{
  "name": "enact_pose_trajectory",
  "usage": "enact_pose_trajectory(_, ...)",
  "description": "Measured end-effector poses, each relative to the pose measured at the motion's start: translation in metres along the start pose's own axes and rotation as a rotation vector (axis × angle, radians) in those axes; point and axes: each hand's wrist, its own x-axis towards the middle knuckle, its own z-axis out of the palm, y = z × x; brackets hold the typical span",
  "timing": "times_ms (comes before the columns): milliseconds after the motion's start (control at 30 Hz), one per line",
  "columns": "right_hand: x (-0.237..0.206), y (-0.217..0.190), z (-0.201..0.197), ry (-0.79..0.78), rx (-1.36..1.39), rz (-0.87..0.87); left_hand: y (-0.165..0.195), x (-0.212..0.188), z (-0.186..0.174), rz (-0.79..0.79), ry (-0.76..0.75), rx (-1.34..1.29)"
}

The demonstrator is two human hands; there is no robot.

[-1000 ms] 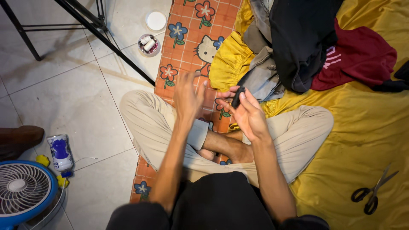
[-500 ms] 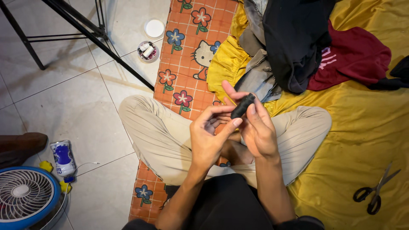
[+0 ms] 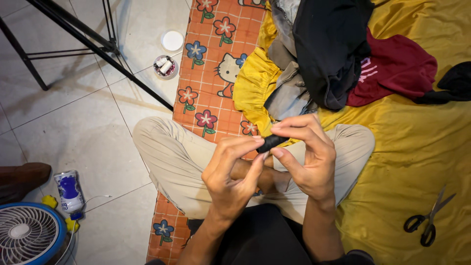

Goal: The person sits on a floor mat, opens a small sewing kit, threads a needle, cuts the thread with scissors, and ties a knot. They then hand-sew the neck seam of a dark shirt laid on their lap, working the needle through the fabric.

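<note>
Black small object (image 3: 271, 143) — both hands pinching.

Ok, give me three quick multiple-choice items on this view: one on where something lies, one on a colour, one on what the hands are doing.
1. Where do the scissors lie?
A. on the yellow cloth, lower right
B. on the tiled floor by the fan
C. on the orange mat

2. What colour is the small thing pinched between the hands?
A. white
B. black
C. red

3. How do the left hand and right hand stand?
A. both flat on the knees
B. only one is up
C. both raised, fingertips meeting on the small thing

Answers: 1 A, the scissors rest on the yellow cloth near the right edge. 2 B, it shows dark black between the fingertips. 3 C, both hands close on it above the crossed legs.
</note>
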Motion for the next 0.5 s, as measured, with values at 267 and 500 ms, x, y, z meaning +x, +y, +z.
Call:
enact_pose_trajectory(267, -0.003, 0.006, -0.011, -0.117, 0.099, 0.101, -0.003, 0.003, -0.003, 0.124, -0.085, -0.011)
enact_pose_trajectory(500, -0.003, 0.015, -0.009, -0.129, 0.368, 0.180, -0.009, 0.004, -0.007, 0.108, -0.179, -0.066)
